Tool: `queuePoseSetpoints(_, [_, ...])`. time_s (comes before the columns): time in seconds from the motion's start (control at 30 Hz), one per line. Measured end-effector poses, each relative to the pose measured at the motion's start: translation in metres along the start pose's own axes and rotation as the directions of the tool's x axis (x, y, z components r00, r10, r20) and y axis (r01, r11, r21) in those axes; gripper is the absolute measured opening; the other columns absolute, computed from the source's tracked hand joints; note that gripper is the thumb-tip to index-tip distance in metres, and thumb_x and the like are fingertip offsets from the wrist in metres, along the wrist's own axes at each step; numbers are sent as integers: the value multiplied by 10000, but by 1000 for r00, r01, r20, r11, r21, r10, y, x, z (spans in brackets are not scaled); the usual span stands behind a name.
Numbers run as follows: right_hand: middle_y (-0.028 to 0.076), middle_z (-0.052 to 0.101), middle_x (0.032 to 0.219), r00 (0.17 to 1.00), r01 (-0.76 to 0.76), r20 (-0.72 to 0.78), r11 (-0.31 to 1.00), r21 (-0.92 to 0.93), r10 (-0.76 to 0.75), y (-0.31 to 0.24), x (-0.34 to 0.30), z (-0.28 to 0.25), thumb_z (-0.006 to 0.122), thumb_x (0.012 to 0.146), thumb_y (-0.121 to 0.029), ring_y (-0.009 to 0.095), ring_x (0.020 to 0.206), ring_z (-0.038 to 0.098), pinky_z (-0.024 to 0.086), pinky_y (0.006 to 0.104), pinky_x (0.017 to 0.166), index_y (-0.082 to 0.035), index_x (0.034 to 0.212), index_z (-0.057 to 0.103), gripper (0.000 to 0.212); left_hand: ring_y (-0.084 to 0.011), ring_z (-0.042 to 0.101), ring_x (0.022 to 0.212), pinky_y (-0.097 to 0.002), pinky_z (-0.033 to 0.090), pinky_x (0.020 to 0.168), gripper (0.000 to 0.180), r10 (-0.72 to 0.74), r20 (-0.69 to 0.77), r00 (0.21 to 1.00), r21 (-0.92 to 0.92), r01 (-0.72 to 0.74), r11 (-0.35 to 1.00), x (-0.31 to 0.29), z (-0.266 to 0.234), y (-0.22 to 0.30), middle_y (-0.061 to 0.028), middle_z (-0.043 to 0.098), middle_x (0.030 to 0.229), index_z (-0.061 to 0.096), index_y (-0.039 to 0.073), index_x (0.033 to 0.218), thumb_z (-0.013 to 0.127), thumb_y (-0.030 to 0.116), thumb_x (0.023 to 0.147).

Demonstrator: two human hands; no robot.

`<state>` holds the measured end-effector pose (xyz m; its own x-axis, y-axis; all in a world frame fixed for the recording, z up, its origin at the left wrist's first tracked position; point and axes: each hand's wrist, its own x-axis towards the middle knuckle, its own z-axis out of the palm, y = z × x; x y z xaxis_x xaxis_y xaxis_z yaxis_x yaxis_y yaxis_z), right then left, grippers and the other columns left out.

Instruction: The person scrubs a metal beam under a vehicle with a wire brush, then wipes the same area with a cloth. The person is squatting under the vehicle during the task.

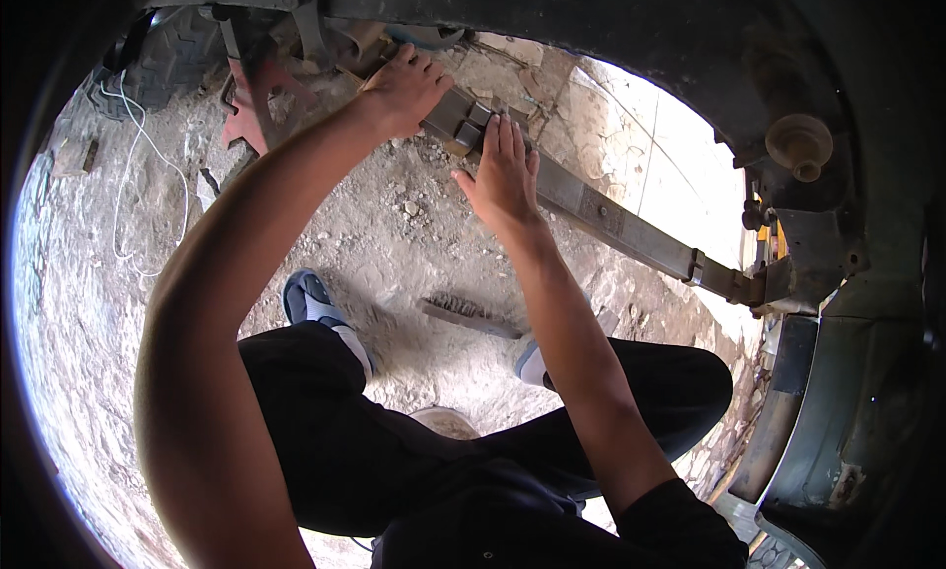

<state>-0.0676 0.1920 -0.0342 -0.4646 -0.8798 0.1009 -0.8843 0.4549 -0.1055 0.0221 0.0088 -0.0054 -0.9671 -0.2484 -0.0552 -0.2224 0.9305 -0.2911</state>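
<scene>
A leaf spring (631, 224) runs slantwise under the vehicle, from the upper middle down to the right. My left hand (404, 91) lies over its upper left part, fingers bent across the far edge; the thumb is hidden. Just right of it, a dark metal clamp (473, 126) sits around the spring. My right hand (506, 170) touches the spring beside this clamp, its fingers stretched out and lying against the metal, thumb apart. No loose tool shows in either hand.
A red jack stand (258, 101) stands at the upper left, near a tyre (163, 62). White cord (138, 165) loops over the dirt floor. A brush (471, 316) with dark bristles lies between my feet. The dark vehicle body (631, 17) hangs overhead and along the right.
</scene>
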Motion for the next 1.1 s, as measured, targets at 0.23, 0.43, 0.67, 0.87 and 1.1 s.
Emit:
queuePoseSetpoints(0.23, [195,298,1537,999,22,26,1000,-5,-22,-6,-17,-5,767,826,-329,344,1436,291,292,602,1101,28,1475,273,890,-291,428,1295,-492,243,1159,826,-10,-15,1000,-37,10,999,-2,0,-1,-120,512,1303,425,53,1389,803,385,734])
queuePoseSetpoints(0.43, [194,292,1539,1000,1,5,999,32,-1,1,0,-7,767,828,-321,344,1433,297,303,596,1095,18,1473,288,872,-289,445,1264,-492,247,1157,838,-22,-53,998,-45,20,999,1,5,0,-116,513,1266,431,59,1378,823,371,706])
queuePoseSetpoints(0.67, [203,289,1536,999,42,1,999,-2,-42,-2,-13,-5,781,815,-323,351,1426,307,309,594,1094,17,1480,267,906,-293,442,1269,-499,239,1163,824,-22,-14,1000,-42,21,999,-1,2,1,-120,508,1262,426,59,1373,822,334,704])
queuePoseSetpoints(0.87, [213,280,1539,1000,-11,11,1000,10,11,0,3,-3,793,801,-325,357,1429,297,316,598,1089,22,1485,252,938,-291,436,1271,-491,244,1157,816,-28,-28,999,-88,25,996,3,5,0,-117,509,1253,434,68,1362,834,289,686])
queuePoseSetpoints(1.1, [235,270,1538,998,63,7,998,-31,-63,-12,-29,-1,797,796,-335,366,1426,298,317,592,1093,39,1483,253,953,-292,438,1265,-488,244,1154,811,-33,-59,998,-78,28,997,-1,8,-1,-109,514,1235,442,75,1356,832,307,684])
